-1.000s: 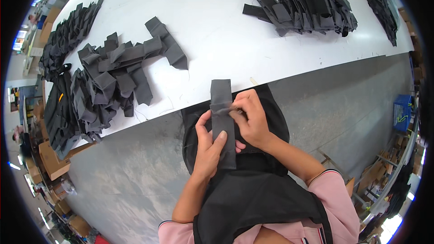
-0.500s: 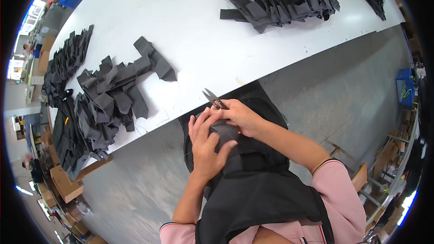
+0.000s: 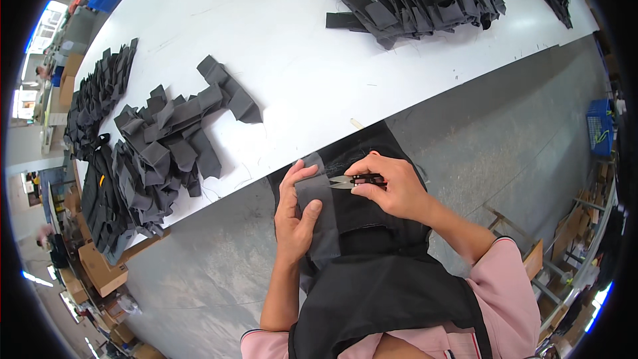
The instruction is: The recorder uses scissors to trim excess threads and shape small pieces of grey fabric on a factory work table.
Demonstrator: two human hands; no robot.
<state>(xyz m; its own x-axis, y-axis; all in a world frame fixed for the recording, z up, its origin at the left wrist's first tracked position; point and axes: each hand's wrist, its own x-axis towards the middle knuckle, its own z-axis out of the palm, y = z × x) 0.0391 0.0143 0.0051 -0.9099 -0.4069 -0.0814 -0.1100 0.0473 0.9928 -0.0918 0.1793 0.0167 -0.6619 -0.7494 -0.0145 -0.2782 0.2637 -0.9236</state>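
Observation:
A dark grey fabric strip (image 3: 324,223) lies lengthwise over the black apron on my lap. My left hand (image 3: 292,213) holds its left side, thumb and fingertips resting on the cloth. In my right hand (image 3: 397,187) is a pair of thread snips (image 3: 342,182), gripped by its dark handle. The pointed metal blades are slightly apart and aim left, at the strip's right edge. Loose threads cling to the black apron (image 3: 372,272) above the strip.
A white table (image 3: 286,40) stretches ahead, its near edge just beyond my hands. Piles of grey fabric pieces (image 3: 176,126) lie at left, with another fabric pile (image 3: 425,3) at the far right. Cardboard boxes (image 3: 100,269), a blue basket (image 3: 600,126) and a metal rack (image 3: 565,266) stand around.
My right hand has moved right and down, away from the left hand, and the snips now point left instead of up. The fabric strip, bunched before, now lies flat.

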